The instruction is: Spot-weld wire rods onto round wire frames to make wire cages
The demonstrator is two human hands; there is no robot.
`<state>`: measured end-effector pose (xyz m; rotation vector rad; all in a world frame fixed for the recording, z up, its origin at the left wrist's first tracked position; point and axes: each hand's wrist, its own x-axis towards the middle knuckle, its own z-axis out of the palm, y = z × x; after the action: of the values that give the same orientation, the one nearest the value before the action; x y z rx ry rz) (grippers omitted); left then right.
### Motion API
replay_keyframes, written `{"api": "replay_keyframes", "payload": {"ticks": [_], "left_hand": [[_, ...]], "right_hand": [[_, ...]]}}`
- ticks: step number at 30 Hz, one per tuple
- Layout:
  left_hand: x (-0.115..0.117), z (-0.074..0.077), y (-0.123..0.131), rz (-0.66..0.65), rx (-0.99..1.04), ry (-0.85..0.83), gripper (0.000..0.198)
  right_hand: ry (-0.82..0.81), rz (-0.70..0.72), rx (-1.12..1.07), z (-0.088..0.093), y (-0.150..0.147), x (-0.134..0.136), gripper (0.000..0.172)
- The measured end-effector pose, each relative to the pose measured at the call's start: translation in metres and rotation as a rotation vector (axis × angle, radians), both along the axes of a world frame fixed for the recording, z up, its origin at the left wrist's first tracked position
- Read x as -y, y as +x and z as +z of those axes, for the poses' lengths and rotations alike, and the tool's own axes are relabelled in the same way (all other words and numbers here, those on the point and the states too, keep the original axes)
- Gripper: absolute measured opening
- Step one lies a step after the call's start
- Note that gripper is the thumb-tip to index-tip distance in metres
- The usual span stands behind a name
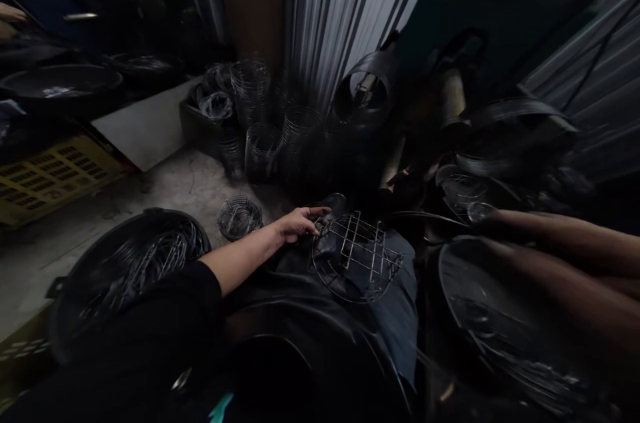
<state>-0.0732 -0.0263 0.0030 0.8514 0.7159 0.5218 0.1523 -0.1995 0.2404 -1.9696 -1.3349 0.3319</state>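
Observation:
My left hand (299,223) is closed on the left rim of a round wire rack (357,253) with a grid of crossed bars. The rack lies tilted over a lap in blue-grey cloth (400,300). Two bare forearms reach in from the right edge, above and beside a large dark basin (453,263) of wire pieces. Both are blurred, and I cannot tell whether either is mine. Their fingers do not show clearly. Close to my left wrist, a small wire basket (240,216) stands on the floor.
On my left is a wide black basin (175,215) of bent wire pieces. A yellow crate (55,173) and a pale board (150,130) stand farther back. Stacked wire rings (263,150) rise ahead. A metal cylinder (370,80) is near the corrugated sheet (340,10). Another person's hand (9,18) shows far left.

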Motion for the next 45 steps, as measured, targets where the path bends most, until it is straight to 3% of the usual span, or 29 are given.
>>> {"api": "replay_keyframes", "payload": {"ticks": [2,4,7,11,14,18,26,36,45], "left_hand": [[0.001,0.000,0.002,0.035,0.000,-0.004,0.071],[0.002,0.000,0.004,0.082,-0.013,-0.002,0.061],[-0.002,0.000,0.007,0.154,-0.051,0.008,0.047],[-0.013,-0.001,0.017,0.178,-0.096,0.052,0.043],[-0.022,-0.002,0.029,0.155,-0.124,0.106,0.048],[-0.031,-0.003,0.045,0.128,-0.131,0.162,0.052],[-0.039,-0.004,0.057,0.087,-0.110,0.171,0.061],[-0.042,-0.016,0.060,-0.005,-0.134,0.187,0.066],[-0.045,-0.021,0.055,-0.133,-0.183,0.345,0.073]], "right_hand": [[0.061,0.035,-0.168,-0.017,-0.023,-0.018,0.041],[0.026,0.062,-0.259,-0.049,-0.028,-0.041,0.036],[0.033,-0.188,-0.344,-0.115,-0.008,-0.063,0.026],[-0.002,-0.347,-0.507,-0.188,0.029,-0.047,0.038],[-0.023,-0.382,-0.688,-0.211,0.039,-0.027,0.048],[-0.041,-0.402,-0.850,-0.216,0.040,-0.023,0.046],[-0.111,-0.398,-1.145,-0.204,0.044,-0.027,0.047],[-0.153,-0.408,-0.953,-0.212,0.045,-0.034,0.041],[-0.305,-0.267,-0.747,-0.219,0.055,-0.029,0.036]]}}
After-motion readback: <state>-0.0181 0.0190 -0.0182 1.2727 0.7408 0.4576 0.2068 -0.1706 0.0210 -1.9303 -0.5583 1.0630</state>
